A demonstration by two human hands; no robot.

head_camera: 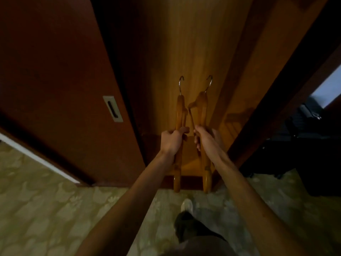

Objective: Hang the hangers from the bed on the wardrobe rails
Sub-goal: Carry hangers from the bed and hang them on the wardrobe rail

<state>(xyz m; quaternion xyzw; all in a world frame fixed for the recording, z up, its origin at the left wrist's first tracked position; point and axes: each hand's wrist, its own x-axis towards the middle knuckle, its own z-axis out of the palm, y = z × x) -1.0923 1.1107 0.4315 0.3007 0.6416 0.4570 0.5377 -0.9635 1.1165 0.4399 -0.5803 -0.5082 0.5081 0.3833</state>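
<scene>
Both arms stretched fwd toward open wardrobe [193, 43]. Left hand [170, 140] has its grip wrapped round left hanger [180, 115], fingers curled over the wooden body about mid-length. Right hand [206, 137] likewise grasping right hanger [202, 108], fingers curled round it from the inner side. Both hangers wood, seen edge-on, held roughly upright & side by side, close but not touching; metal hooks point up, in front of the light wood back panel inside the wardrobe. Lower ends reach down past the wardrobe's bottom edge, over the carpet [46, 209]. No rail visible in shot, so hangers are in hand, not hung.

Dark red-brown sliding door [55, 71] to the left w/ a recessed metal handle [113, 109]. Patterned pale green carpet below; one foot in a light shoe [186, 205] stands near the wardrobe base. Dark bag or case [304, 145] on the right, details too dim to tell.
</scene>
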